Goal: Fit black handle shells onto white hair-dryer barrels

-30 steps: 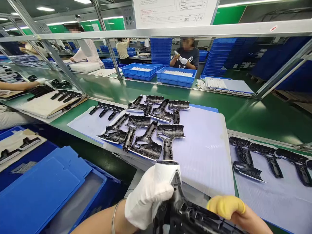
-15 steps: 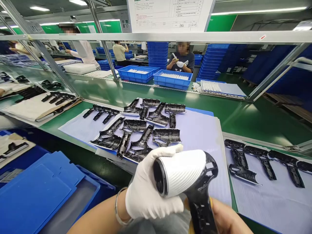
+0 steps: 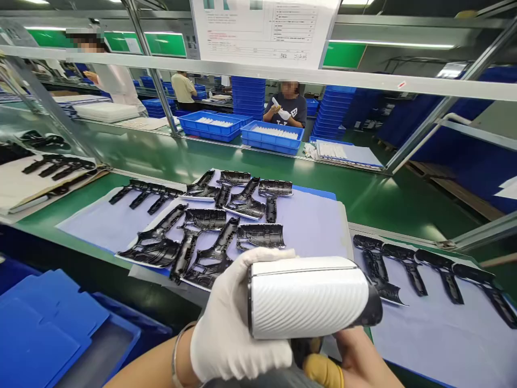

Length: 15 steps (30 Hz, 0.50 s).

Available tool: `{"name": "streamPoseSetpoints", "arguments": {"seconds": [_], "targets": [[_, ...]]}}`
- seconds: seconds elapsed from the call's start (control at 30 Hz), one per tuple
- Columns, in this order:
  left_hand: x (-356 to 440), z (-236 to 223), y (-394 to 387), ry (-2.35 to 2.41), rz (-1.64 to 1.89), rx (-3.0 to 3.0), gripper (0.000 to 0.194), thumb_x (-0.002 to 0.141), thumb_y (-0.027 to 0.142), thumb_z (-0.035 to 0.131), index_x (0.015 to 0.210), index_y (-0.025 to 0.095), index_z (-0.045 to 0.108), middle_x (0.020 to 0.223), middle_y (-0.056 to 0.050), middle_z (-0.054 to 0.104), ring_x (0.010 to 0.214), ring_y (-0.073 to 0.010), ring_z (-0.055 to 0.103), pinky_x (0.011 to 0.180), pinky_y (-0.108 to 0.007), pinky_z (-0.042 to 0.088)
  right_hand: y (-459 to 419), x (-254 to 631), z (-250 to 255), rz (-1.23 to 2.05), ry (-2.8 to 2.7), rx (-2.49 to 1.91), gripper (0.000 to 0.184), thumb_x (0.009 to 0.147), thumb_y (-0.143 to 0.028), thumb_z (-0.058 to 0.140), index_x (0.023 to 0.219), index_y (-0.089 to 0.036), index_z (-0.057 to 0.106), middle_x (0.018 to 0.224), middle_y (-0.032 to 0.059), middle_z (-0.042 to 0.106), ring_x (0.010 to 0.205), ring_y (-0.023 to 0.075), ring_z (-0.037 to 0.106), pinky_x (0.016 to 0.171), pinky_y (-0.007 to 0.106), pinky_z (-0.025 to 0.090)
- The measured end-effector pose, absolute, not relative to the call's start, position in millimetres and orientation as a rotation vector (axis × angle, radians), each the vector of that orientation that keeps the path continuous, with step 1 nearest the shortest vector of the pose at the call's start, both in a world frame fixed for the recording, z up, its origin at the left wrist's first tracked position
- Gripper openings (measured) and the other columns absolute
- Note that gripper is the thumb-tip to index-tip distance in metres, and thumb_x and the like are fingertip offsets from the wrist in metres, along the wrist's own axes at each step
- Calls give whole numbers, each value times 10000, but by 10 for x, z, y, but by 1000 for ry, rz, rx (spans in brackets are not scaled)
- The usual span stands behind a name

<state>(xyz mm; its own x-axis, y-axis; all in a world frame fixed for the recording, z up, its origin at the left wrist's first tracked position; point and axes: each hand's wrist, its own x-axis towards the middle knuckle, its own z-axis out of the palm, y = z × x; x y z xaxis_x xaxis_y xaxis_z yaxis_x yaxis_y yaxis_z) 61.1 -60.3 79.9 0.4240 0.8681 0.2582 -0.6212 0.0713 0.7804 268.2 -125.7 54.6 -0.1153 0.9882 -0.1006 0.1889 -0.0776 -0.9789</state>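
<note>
My left hand [image 3: 238, 323], in a white glove with a bracelet at the wrist, is wrapped around the open end of a gun-shaped housing [image 3: 309, 299], much like a hair dryer's. Its barrel is white with slanted ribs, a seam runs along the top, and the back end is black. My right hand [image 3: 355, 358], with yellow covering on a finger or thumb, grips the handle below; the barrel hides most of that grip. Beyond my hands, several black half shells [image 3: 205, 218] lie inside-up on a pale sheet [image 3: 315, 221].
More black shell parts [image 3: 412, 269] rest on another sheet at the right. Blue bins [image 3: 44, 328] stand low at the left. A metal rail [image 3: 363, 81] with a paper sign crosses above the green bench. Across it, a co-worker [image 3: 286, 105] handles a white part behind blue trays [image 3: 272, 143].
The housing has turned: its open end and handle have swung out of sight, and the ribbed side with the seam now faces me. My view has shifted slightly right.
</note>
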Motion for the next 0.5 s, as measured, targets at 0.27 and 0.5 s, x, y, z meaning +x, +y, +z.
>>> {"name": "streamPoseSetpoints", "arguments": {"seconds": [0.27, 0.5], "targets": [[672, 869, -526, 334, 1089, 1028, 865, 452, -6, 916, 1233, 272, 669, 1209, -76, 739, 1128, -307, 699, 1011, -341, 532, -1028, 2786, 629, 1262, -1700, -1299, 452, 877, -540, 680, 1208, -234, 715, 1034, 118, 771, 1004, 323, 709, 968, 473, 554], [762, 866, -510, 367, 1057, 1082, 834, 459, 21, 920, 1216, 277, 680, 1244, -71, 723, 1150, -327, 686, 1032, -388, 528, -986, 2939, 633, 1167, -1721, -1299, 325, 758, -391, 703, 1029, -243, 805, 1010, 124, 796, 963, 342, 746, 914, 466, 596]]}}
